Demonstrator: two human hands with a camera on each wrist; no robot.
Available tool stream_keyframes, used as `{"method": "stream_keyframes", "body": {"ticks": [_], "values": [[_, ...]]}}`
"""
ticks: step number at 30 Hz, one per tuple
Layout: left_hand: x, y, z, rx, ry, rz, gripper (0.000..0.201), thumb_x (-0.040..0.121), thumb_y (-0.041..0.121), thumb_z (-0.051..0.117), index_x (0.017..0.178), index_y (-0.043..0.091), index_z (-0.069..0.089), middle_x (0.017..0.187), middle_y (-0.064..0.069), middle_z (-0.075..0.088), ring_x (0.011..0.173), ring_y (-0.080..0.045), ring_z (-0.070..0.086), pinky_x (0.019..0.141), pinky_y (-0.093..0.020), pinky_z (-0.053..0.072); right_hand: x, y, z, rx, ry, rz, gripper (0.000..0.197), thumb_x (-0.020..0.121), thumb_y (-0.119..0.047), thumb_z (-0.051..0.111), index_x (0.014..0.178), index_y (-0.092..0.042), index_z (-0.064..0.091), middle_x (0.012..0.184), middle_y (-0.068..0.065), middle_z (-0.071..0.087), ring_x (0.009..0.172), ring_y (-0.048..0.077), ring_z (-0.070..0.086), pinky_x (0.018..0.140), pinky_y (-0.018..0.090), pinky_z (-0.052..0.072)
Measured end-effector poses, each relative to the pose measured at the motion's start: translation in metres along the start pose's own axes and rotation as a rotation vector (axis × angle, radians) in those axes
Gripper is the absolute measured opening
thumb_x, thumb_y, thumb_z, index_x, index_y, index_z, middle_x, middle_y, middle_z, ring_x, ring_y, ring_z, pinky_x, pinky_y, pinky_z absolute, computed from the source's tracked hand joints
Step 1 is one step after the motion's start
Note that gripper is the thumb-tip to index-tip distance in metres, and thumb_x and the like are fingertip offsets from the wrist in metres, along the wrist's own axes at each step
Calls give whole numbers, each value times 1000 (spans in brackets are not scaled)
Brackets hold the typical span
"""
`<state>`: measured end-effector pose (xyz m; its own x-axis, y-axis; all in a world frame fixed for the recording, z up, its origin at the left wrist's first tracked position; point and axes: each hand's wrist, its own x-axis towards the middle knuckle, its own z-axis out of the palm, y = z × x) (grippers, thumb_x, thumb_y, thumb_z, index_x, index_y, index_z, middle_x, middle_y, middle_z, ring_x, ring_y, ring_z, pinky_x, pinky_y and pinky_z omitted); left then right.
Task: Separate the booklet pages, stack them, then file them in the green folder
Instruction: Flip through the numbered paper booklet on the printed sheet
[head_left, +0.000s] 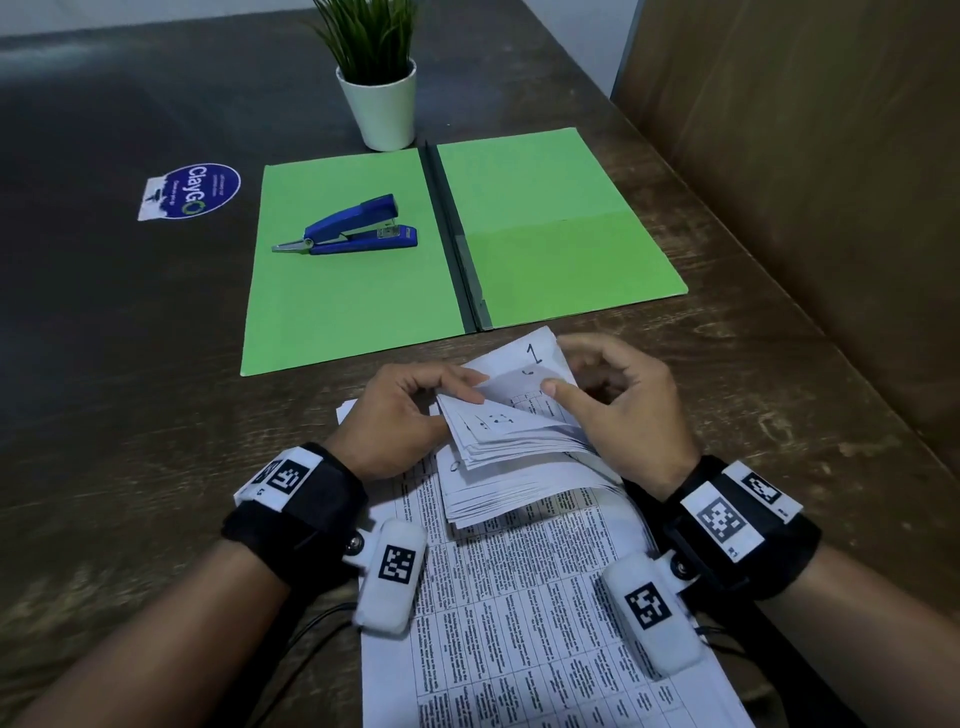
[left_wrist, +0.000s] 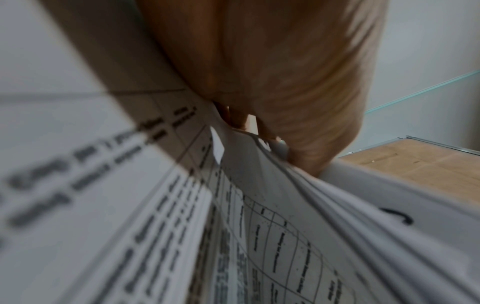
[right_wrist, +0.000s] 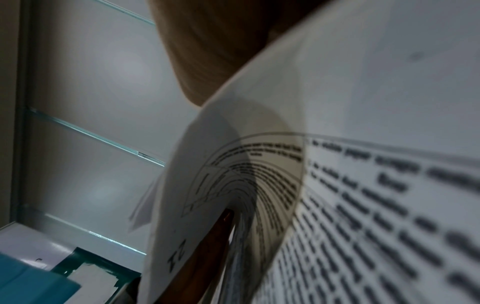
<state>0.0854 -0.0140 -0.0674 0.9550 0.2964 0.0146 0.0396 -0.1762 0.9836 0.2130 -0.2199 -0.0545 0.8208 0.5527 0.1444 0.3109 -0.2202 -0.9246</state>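
A thick white booklet (head_left: 511, 457) of printed pages lies near the table's front edge, its top corner fanned up. My left hand (head_left: 415, 405) pinches the upper left of the lifted pages. My right hand (head_left: 608, 395) grips the top corner, thumb on a sheet (head_left: 540, 364) marked with a handwritten 1. More printed sheets (head_left: 545, 623) lie flat beneath, toward me. The green folder (head_left: 457, 239) lies open just beyond the hands. In both wrist views, curled pages (left_wrist: 285, 216) (right_wrist: 337, 164) fill the frame close up.
A blue stapler (head_left: 353, 226) rests on the folder's left flap. A potted plant (head_left: 379, 78) in a white pot stands behind the folder. A round sticker (head_left: 192, 189) sits on the table at the left. A brown wall panel (head_left: 805, 182) rises along the right.
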Motion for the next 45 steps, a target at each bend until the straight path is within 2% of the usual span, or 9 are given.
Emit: {"method": "stream_keyframes", "body": {"ticks": [2,6,10,24,29,32,34,41,45], "values": [[0,-1,0,-5,1,4,38,75,-13,80,82,25,81,110,5,76,110,-13,70,95,-31,55,1,1,0,-99,39,-57,13,77,-20,84,84,-24,74,88,-5,65,78,13,63,69,27,53],[1,1,2,1,6,10,34,74,-13,80,84,20,79,104,14,76,109,-5,69,91,-19,52,0,4,0,-156,30,-129,20,80,-17,82,65,-11,69,75,-2,59,67,15,56,61,20,44],[0,1,1,-9,2,22,43,73,-9,82,80,33,81,107,12,76,112,-7,68,95,-24,53,-1,3,1,-199,-44,-176,23,87,-15,75,65,-14,66,73,-1,58,66,19,55,59,31,47],[0,-1,1,20,12,18,39,75,-10,81,88,27,79,107,3,76,103,-13,71,93,-34,54,-1,3,1,-228,-72,-213,17,87,-14,74,71,-12,70,73,-5,60,65,16,55,58,28,44],[1,1,3,29,34,7,50,73,11,87,116,26,67,115,0,73,110,-18,68,99,-34,53,-7,-9,1,-75,-95,-159,25,88,-29,75,65,-20,69,58,-6,62,51,13,52,50,26,41],[1,1,3,73,26,-3,44,78,-6,81,108,25,74,108,4,76,102,-12,70,92,-30,54,-7,-14,0,33,-55,-47,6,91,-30,69,94,-25,71,61,0,68,53,8,63,53,24,48],[1,0,1,87,18,18,38,76,-14,78,95,19,78,102,1,76,97,-13,70,88,-28,54,-2,-5,-1,5,16,35,22,88,-28,74,109,-25,67,63,3,67,54,8,62,55,24,50],[2,-5,-2,91,3,53,43,73,-18,77,91,21,81,108,4,76,107,-17,70,97,-38,54,3,11,0,-135,52,-14,20,76,-24,85,63,-21,69,70,-8,57,64,10,52,62,27,43],[2,-6,-3,107,-12,44,48,73,-20,75,92,24,80,112,5,75,112,-16,68,101,-44,53,2,8,0,-223,-11,-113,20,84,-20,78,67,-13,71,72,-6,59,74,11,53,70,29,42]]}}
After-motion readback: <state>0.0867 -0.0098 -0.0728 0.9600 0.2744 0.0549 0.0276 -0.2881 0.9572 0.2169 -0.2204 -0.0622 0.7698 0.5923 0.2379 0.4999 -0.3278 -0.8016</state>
